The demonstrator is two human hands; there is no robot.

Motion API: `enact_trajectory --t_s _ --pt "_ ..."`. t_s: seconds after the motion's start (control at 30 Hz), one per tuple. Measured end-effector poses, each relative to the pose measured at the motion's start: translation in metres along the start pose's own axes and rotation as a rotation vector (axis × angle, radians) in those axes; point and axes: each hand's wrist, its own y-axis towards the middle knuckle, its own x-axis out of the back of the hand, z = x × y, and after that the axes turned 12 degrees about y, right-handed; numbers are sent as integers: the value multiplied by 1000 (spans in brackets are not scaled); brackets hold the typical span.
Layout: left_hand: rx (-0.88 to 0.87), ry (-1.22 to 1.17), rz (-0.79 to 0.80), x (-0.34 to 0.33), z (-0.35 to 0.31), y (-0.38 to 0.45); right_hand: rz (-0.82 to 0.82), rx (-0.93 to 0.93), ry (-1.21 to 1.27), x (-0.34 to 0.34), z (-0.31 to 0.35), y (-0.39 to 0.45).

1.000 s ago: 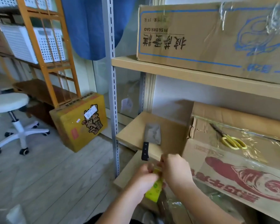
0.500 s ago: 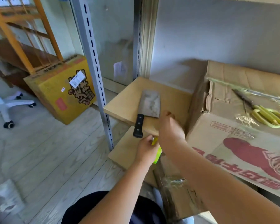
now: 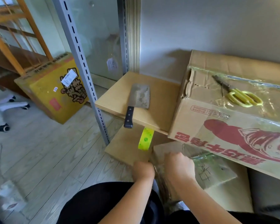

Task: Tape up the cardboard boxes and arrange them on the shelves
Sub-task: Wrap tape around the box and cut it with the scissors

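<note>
The left hand (image 3: pixel 143 169) and right hand (image 3: pixel 179 166) meet at the near corner of a plastic-wrapped box (image 3: pixel 205 172) on the lower shelf (image 3: pixel 126 147); whether the fingers curl or pinch cannot be told. A green tape roll (image 3: pixel 146 139) stands near that shelf's front edge. On the shelf (image 3: pixel 158 97) above, a cleaver (image 3: pixel 138 101) overhangs the front edge beside a taped box (image 3: pixel 225 130) carrying scissors (image 3: pixel 239 94), its right end cut off. Bare floor (image 3: pixel 55 151) lies left.

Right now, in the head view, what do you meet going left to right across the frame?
Stool base → yellow box → shelf post → cleaver → tape roll → scissors.
</note>
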Motion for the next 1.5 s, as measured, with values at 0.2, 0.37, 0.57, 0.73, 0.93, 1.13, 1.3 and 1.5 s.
enact_trajectory --t_s 0.2,0.37,0.57,0.73,0.93,1.13,1.3,1.5 --pt "-268 401 79 -60 -12 -14 -74 -343 179 -45 -125 45" --pt "-234 606 118 -90 -17 -5 -159 -466 183 -42 -185 73" --pt "-217 608 58 -91 -15 10 -104 -614 476 -88 -250 121" --pt "-241 455 134 -79 -14 16 -27 -772 507 -49 -215 53" --pt "-354 636 52 -81 2 8 44 -808 586 -65 -235 14" --pt "-308 613 -2 -90 2 13 -45 -787 720 -88 -243 8" --pt "-240 571 20 -93 -5 20 -38 -790 729 -84 -246 13" --pt "-296 712 228 -89 -8 7 143 -697 825 -80 -242 4"
